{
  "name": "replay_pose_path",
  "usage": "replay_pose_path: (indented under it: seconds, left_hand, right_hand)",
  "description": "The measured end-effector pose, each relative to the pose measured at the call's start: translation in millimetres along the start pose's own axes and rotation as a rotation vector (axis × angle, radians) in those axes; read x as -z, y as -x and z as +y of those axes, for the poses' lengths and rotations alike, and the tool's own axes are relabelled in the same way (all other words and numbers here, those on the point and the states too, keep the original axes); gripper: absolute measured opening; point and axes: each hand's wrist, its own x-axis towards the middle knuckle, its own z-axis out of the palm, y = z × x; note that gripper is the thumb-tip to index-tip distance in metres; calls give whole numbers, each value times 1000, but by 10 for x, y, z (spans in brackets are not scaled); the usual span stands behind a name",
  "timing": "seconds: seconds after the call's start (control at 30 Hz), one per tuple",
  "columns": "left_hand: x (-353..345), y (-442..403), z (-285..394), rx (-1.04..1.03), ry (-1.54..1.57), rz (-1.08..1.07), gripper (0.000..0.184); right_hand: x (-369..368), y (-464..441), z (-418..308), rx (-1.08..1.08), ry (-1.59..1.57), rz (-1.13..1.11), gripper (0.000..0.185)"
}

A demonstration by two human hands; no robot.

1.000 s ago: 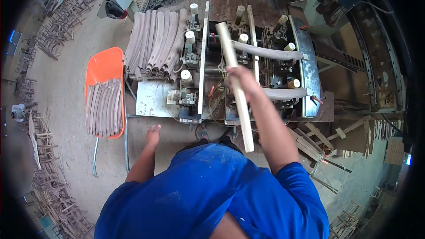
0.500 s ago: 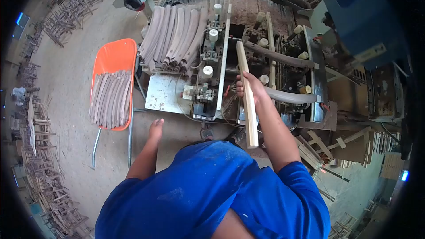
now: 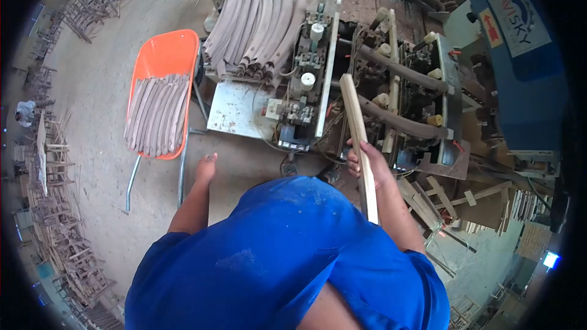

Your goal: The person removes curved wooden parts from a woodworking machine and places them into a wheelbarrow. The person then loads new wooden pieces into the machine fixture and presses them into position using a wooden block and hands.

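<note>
My right hand (image 3: 373, 164) is wrapped round a pale, squared wooden strip (image 3: 359, 131). The strip slants upright in front of my right side, its top end near the machine (image 3: 408, 73) and its lower end close to my shirt. Two curved wooden pieces lie across that machine, one of them a dark curved piece (image 3: 403, 123) just beyond my grip. My left hand (image 3: 206, 168) hangs at my left side with nothing visible in it, its fingers loosely apart. It is nearest to the handles of an orange wheelbarrow (image 3: 160, 49).
Several curved wooden pieces (image 3: 158, 113) lie in the wheelbarrow, and a larger pile of curved pieces (image 3: 257, 30) rests on the machine bed. A metal plate (image 3: 239, 109) juts out in front. Scrap wood (image 3: 449, 198) litters the floor at right, below a blue machine housing (image 3: 520, 55).
My right hand has drawn the wooden strip back towards my body, away from the machine. The rear curved piece and the front one now show more fully. My left hand has shifted slightly.
</note>
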Motion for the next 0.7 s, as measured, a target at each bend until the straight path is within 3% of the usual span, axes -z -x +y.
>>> replay_pose_path:
  seconds: [0.1,0.2,0.23,0.27,0.33,0.53,0.7]
  left_hand:
    - [60,-64,43,-24,23,44,70]
    - [75,31,210,-60,-14,86,66]
    - [63,74,262,-73,-51,102,62]
    - [66,115,313,-89,-88,117,58]
    - [-7,110,271,-116,-84,69,57]
    - [3,339,288,-78,-60,-117,59]
    - [59,431,96,-30,-92,-104,58]
  right_hand:
    - [-127,106,-14,121,419,72,45]
    - [-102,-33,185,432,1163,10,43]
    - [-129,-64,213,185,1281,28,47]
    - [-184,-106,259,154,1428,-39,49]
    - [-233,-273,394,129,1586,-93,46]
    - [482,-1226,774,380,2080,-8,28]
    - [506,-1427,641,280,2184,181,24]
